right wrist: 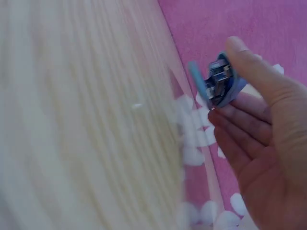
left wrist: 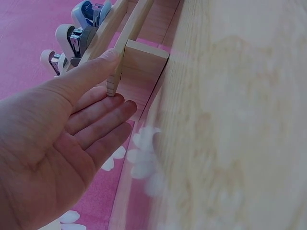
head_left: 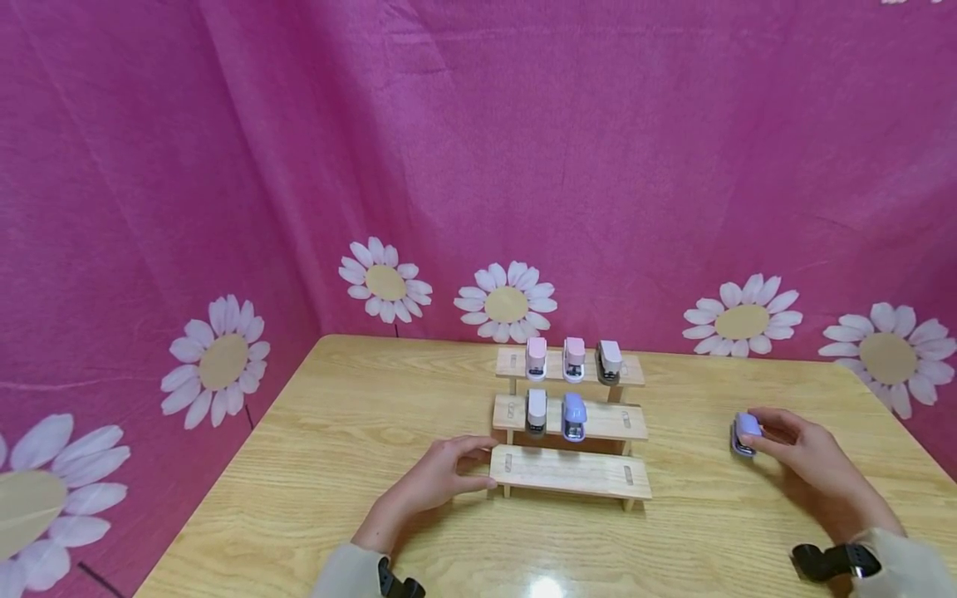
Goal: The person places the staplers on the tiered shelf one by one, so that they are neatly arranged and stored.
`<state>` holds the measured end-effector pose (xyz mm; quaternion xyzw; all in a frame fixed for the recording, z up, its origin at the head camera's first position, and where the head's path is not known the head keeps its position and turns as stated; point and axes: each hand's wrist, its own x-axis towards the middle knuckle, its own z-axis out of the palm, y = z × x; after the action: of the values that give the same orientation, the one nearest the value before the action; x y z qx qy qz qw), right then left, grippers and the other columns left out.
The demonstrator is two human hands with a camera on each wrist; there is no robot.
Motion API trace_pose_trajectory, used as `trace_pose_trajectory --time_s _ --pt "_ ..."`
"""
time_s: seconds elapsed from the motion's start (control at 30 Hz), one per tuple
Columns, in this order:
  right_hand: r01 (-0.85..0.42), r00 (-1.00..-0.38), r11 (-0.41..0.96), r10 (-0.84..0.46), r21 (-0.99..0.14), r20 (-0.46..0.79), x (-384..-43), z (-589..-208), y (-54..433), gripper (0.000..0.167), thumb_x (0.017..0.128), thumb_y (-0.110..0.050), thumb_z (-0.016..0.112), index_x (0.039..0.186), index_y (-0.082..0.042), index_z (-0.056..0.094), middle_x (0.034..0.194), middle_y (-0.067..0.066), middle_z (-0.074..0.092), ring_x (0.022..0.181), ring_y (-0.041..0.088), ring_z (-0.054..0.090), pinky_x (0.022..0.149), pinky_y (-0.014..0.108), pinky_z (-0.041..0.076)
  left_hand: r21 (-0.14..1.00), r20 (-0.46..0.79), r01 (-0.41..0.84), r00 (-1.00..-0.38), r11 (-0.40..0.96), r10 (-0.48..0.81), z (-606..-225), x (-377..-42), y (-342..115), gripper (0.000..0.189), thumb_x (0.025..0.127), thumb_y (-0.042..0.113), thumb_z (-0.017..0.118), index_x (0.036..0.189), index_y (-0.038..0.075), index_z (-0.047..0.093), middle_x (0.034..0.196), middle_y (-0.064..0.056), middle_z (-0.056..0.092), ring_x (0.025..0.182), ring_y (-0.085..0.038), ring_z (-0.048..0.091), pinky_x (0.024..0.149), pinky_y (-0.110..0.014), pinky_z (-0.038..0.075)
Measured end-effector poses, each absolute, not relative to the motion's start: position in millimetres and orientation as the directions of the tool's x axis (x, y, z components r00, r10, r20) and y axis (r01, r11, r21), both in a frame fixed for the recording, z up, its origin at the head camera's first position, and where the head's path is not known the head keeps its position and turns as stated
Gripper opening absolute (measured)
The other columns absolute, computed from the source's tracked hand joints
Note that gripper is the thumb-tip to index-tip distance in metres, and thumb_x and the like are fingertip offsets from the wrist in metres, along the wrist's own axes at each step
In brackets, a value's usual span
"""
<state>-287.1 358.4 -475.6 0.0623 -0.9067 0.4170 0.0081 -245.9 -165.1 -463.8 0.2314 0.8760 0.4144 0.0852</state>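
Note:
My right hand [head_left: 818, 455] pinches a small purple-blue stapler [head_left: 747, 433] between thumb and fingers, over the table's right side. In the right wrist view the stapler [right wrist: 220, 79] shows its metal inner part. A three-step wooden stand [head_left: 571, 470] is at the middle of the table. My left hand [head_left: 441, 477] holds the left end of its lowest step, thumb at the front corner and fingers at the back one. On the top step sit two pink staplers [head_left: 536, 357] and a white-and-dark one [head_left: 609, 361]. The middle step carries a white-and-grey stapler [head_left: 536, 411] and a blue-purple stapler [head_left: 574, 417].
The wooden table [head_left: 359, 415] reaches back to a pink cloth [head_left: 598, 166] printed with white daisies, which also hangs along the left side. A bright light reflection lies on the table near the front.

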Motion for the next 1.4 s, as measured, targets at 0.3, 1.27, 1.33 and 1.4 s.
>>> trace_pose_trajectory --time_s 0.3,1.27,1.33,1.4 --pt "-0.265 -0.961 0.657 -0.123 -0.705 0.247 -274.9 -460.1 334.5 0.053 0.094 -0.031 0.067 0.136 -0.002 0.052 0.121 -0.03 0.052 0.103 -0.03 0.038 0.078 -0.004 0.037 0.763 0.048 0.343 -0.875 0.548 0.481 -465.3 -245.9 -165.7 0.055 0.087 0.028 0.074 0.136 0.01 0.057 0.132 -0.008 0.064 0.116 -0.02 0.065 0.105 -0.038 0.052" --pt "-0.573 -0.811 0.524 -0.251 -0.63 0.528 -257.7 -431.9 242.7 0.049 0.08 -0.002 0.078 0.127 -0.007 0.063 0.12 -0.032 0.058 0.115 -0.019 0.048 0.097 -0.005 0.034 0.751 0.04 0.342 -0.877 0.564 0.478 -464.7 -246.4 -164.5 0.054 0.087 0.029 0.073 0.136 0.01 0.057 0.131 -0.009 0.064 0.116 -0.021 0.065 0.107 -0.041 0.05" --pt "-0.574 -0.808 0.531 -0.246 -0.623 0.535 -257.1 -430.7 237.7 0.05 0.08 -0.003 0.079 0.127 -0.009 0.063 0.12 -0.031 0.059 0.115 -0.019 0.048 0.097 -0.005 0.034 0.757 0.039 0.337 -0.878 0.56 0.477 -464.4 -246.1 -164.6 0.054 0.088 0.028 0.073 0.136 0.011 0.057 0.131 -0.009 0.064 0.117 -0.021 0.065 0.107 -0.04 0.05" --pt "-0.57 -0.809 0.545 -0.24 -0.615 0.536 -256.8 -429.9 233.1 0.05 0.079 -0.005 0.08 0.126 -0.011 0.064 0.12 -0.027 0.06 0.114 -0.02 0.048 0.097 -0.004 0.034 0.762 0.039 0.334 -0.878 0.554 0.476 -464.4 -245.8 -164.4 0.054 0.088 0.028 0.073 0.136 0.01 0.057 0.131 -0.009 0.065 0.117 -0.021 0.065 0.107 -0.04 0.05"
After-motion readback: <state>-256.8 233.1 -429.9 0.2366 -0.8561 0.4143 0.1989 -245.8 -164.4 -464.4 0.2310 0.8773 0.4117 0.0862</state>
